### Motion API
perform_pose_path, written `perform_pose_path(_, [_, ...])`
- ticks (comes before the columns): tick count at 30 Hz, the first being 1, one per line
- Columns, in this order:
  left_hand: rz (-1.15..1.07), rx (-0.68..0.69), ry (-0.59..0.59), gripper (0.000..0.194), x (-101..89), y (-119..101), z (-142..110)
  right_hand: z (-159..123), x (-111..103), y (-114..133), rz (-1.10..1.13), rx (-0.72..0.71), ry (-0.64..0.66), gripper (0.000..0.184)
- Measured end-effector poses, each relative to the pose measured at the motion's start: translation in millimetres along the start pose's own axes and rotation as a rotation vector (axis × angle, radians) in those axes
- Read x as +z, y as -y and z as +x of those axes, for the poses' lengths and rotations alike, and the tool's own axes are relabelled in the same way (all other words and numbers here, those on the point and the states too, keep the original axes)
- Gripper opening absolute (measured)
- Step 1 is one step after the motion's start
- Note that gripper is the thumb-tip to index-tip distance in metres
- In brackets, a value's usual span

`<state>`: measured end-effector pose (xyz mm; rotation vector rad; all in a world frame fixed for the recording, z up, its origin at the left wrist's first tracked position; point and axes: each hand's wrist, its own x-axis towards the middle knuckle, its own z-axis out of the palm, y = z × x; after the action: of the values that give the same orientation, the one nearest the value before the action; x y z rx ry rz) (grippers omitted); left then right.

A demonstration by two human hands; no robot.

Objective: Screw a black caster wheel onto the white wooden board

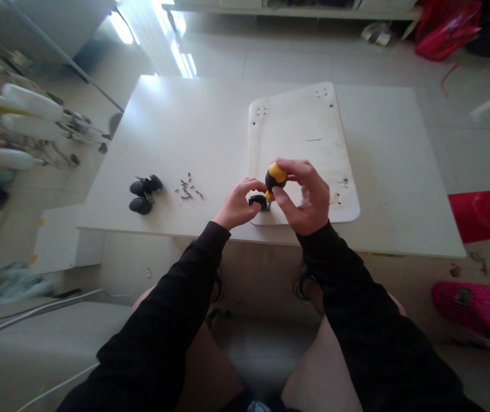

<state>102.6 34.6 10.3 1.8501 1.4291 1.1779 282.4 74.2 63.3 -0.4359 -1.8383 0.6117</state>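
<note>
My right hand (307, 197) is wrapped round the orange and black handle of a screwdriver (275, 178), which stands upright over the near left corner of a white board (300, 137). My left hand (238, 205) pinches a black caster wheel (257, 201) sitting on that same corner, right beside the screwdriver's tip. The board lies flat on a low white table (193, 131) and has small groups of holes at its corners.
Two or three more black caster wheels (144, 193) lie on the table to the left, with several small dark screws (188, 189) beside them. A red stool (483, 213) and a pink mesh basket (479, 309) stand on the floor at right. A drying rack (26, 126) is at left.
</note>
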Motion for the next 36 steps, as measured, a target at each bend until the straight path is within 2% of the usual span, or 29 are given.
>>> perform_pose_path(5, [0.005, -0.011, -0.015, 0.033, -0.2, 0.6, 0.0, 2.4, -0.3, 0.0, -0.044, -0.053, -0.053, 0.045])
perform_pose_path(18, [0.013, -0.019, -0.012, 0.040, -3.2, -1.6, 0.0, -0.9, -0.5, -4.4, -0.062, -0.027, -0.111, 0.049])
perform_pose_path(23, [0.028, -0.072, -0.020, 0.042, -6.4, -6.3, 0.7, 1.7, -6.9, -7.8, -0.070, 0.117, -0.270, 0.046])
perform_pose_path(27, [0.107, -0.217, -0.083, 0.044, -11.2, -2.4, 2.8, 6.8, -18.6, -16.6, -0.021, 0.223, -0.482, 0.050])
perform_pose_path(31, [0.224, -0.428, -0.150, 0.034, -33.9, 12.3, 3.7, 11.6, -32.0, -28.3, 0.018, 0.318, -0.677, 0.056])
perform_pose_path(36, [0.448, -0.748, -0.217, 0.025, -92.9, 38.3, -11.3, 15.0, -40.7, -32.2, 0.106, 0.511, -0.794, 0.057])
